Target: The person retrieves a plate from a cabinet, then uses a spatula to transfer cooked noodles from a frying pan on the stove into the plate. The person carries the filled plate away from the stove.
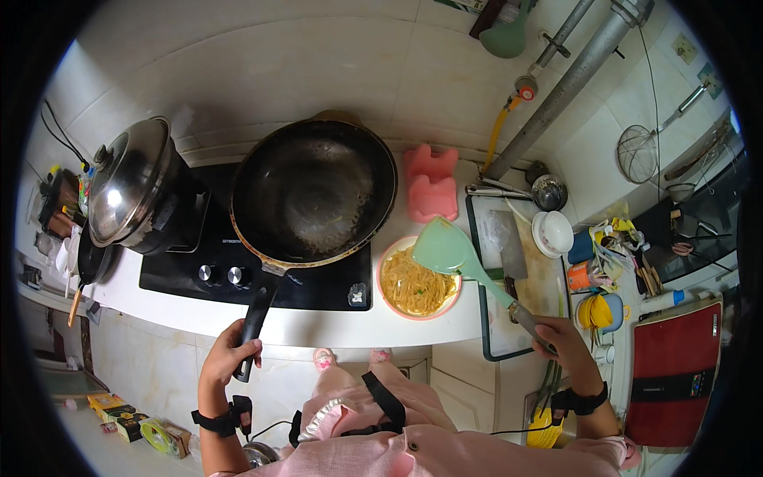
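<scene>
My left hand [229, 352] grips the black handle of a large frying pan [313, 191], which stands over the black gas hob [179, 271]. The pan is dark inside, with only wet-looking residue and worn patches visible. My right hand [563, 343] is closed round the grey handle of a pale green spatula [441, 247]. The spatula's blade hangs over the upper right edge of a pink-rimmed plate [378, 280] and hides part of it. Cooked yellowish shreds with green bits [414, 283] fill the plate.
A lidded steel pot [134, 185] stands left of the pan. Behind the plate is a pink plastic holder [431, 191]. To the right, a cleaver [511, 244] lies on a cutting board [495, 334], near white bowls [554, 232] and a metal ladle [549, 192]. A grey pipe [554, 101] slants along the wall.
</scene>
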Motion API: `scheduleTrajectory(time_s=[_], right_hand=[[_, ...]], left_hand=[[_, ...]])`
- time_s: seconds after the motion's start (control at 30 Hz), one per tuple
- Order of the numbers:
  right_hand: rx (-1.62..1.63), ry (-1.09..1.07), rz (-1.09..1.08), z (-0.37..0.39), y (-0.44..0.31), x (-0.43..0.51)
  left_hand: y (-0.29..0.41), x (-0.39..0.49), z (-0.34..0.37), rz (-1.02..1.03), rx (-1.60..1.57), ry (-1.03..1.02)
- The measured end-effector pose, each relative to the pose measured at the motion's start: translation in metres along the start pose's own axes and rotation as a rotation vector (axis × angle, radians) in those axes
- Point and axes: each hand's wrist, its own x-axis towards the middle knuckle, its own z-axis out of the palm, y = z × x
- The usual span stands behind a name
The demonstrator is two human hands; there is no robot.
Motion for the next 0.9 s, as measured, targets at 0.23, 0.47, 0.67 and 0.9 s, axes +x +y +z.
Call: scheduleTrajectory(time_s=[0.23,0.47,0.67,0.9], right_hand=[[-0.093,-0.019,-0.193,-0.003,-0.023,-0.010],[-0.363,0.004,-0.452,0.014,-0.048,-0.006],[-0.928,0.249,-0.959,0.051,-0.058,0.025],[-1.244,0.226,-1.073,0.074,-0.046,0.063]], left_hand=[[0.003,0.013,-0.005,-0.078,-0.249,-0.220],[0.001,0.016,0.014,-0.040,-0.350,-0.216],[0.016,0.000,0.032,0.009,-0.167,-0.223],[0.017,-0.024,0.064,0.011,0.042,-0.230]])
